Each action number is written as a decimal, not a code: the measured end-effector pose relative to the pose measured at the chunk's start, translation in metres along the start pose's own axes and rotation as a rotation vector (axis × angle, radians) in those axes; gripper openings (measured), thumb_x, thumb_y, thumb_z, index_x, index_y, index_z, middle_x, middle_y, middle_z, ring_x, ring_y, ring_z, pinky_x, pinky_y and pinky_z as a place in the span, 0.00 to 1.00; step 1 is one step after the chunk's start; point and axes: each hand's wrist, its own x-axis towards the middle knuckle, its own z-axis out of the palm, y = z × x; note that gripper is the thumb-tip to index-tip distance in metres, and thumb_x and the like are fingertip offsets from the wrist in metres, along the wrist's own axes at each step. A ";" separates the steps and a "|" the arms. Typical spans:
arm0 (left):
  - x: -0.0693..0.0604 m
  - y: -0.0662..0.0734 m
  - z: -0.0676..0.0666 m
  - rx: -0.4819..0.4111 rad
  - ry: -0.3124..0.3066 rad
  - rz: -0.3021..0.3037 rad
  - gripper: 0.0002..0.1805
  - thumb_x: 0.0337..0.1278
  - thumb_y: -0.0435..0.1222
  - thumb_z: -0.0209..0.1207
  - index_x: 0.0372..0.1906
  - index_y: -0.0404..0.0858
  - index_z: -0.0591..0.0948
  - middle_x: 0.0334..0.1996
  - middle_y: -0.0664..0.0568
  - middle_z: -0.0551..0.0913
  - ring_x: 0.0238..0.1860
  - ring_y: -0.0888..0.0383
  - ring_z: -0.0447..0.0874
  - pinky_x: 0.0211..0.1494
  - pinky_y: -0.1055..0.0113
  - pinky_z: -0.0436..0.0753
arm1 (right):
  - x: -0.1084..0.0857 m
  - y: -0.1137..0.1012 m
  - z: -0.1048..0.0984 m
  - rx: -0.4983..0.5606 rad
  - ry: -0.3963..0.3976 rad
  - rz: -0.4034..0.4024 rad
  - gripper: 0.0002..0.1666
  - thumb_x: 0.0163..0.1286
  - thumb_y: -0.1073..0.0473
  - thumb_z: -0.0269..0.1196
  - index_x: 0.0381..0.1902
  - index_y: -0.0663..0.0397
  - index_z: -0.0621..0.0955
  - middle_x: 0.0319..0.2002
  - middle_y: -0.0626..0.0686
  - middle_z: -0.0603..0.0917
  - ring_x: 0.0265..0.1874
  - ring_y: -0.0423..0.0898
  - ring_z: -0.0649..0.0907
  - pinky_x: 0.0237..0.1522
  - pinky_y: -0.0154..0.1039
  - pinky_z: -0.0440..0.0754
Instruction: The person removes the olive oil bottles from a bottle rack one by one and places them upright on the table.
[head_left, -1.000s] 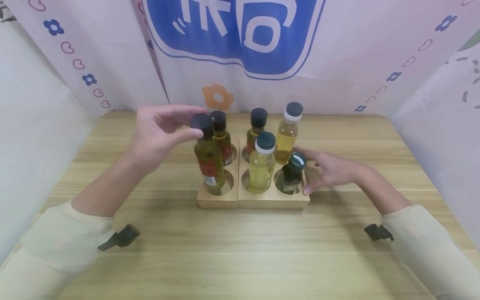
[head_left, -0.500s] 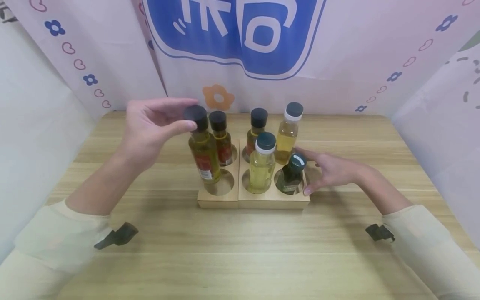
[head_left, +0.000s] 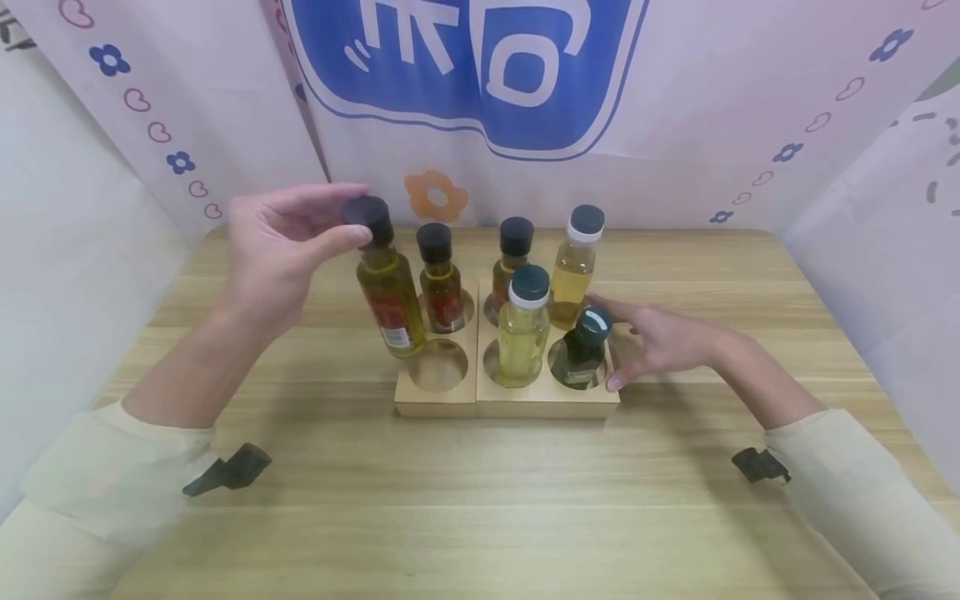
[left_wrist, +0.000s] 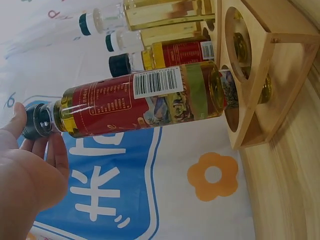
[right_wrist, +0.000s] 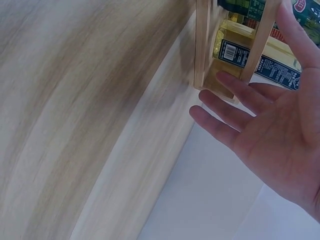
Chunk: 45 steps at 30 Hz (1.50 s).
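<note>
My left hand (head_left: pixel 273 250) pinches the black cap of a red-labelled oil bottle (head_left: pixel 390 304), which hangs tilted beside the front-left hole of the wooden rack (head_left: pixel 435 398). In the left wrist view the left hand (left_wrist: pixel 35 175) grips that cap, and the bottle (left_wrist: pixel 145 97) is outside the rack's holes (left_wrist: pixel 255 75). At the rack's right end, my right hand (head_left: pixel 663 337) touches its side with thumb and fingers spread. The right wrist view shows the right hand (right_wrist: pixel 280 125) with fairly straight fingers beside the rack frame (right_wrist: pixel 260 45).
Behind the empty hole stands a small dark-capped bottle (head_left: pixel 442 287). The rack's right part holds another black-capped bottle (head_left: pixel 513 250), a pale oil bottle (head_left: pixel 522 333), an amber one (head_left: pixel 572 279) and a dark green one (head_left: pixel 583 354). A printed cloth (head_left: pixel 675 125) hangs behind the table.
My left hand has lifted the red-labelled bottle out of the front-left hole and moved it up and to the left. The right hand has stayed at the rack's side.
</note>
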 end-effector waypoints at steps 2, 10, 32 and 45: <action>0.001 -0.001 -0.002 -0.011 0.015 0.001 0.15 0.49 0.14 0.69 0.42 0.30 0.90 0.34 0.44 0.92 0.34 0.57 0.90 0.47 0.68 0.90 | 0.000 -0.001 0.000 0.002 -0.002 0.003 0.75 0.52 0.44 0.82 0.81 0.71 0.49 0.78 0.70 0.60 0.75 0.69 0.64 0.77 0.69 0.55; 0.005 -0.006 -0.011 -0.048 0.049 -0.014 0.16 0.51 0.13 0.67 0.43 0.30 0.89 0.35 0.44 0.91 0.34 0.57 0.90 0.47 0.67 0.90 | 0.000 -0.002 0.000 0.009 -0.005 0.010 0.76 0.52 0.45 0.82 0.80 0.72 0.49 0.77 0.71 0.61 0.75 0.69 0.64 0.77 0.69 0.55; 0.025 -0.029 -0.049 -0.199 0.201 -0.052 0.15 0.47 0.12 0.69 0.41 0.26 0.89 0.34 0.43 0.92 0.37 0.54 0.91 0.52 0.68 0.87 | -0.001 0.001 0.002 0.033 -0.003 0.007 0.75 0.52 0.46 0.82 0.80 0.72 0.48 0.77 0.71 0.60 0.75 0.69 0.64 0.77 0.68 0.53; 0.032 -0.039 -0.064 -0.170 0.293 -0.138 0.18 0.42 0.15 0.74 0.43 0.29 0.89 0.38 0.46 0.92 0.40 0.57 0.89 0.55 0.71 0.86 | -0.001 0.000 0.002 0.038 -0.008 0.018 0.75 0.52 0.47 0.82 0.81 0.71 0.48 0.78 0.70 0.60 0.75 0.68 0.64 0.77 0.68 0.53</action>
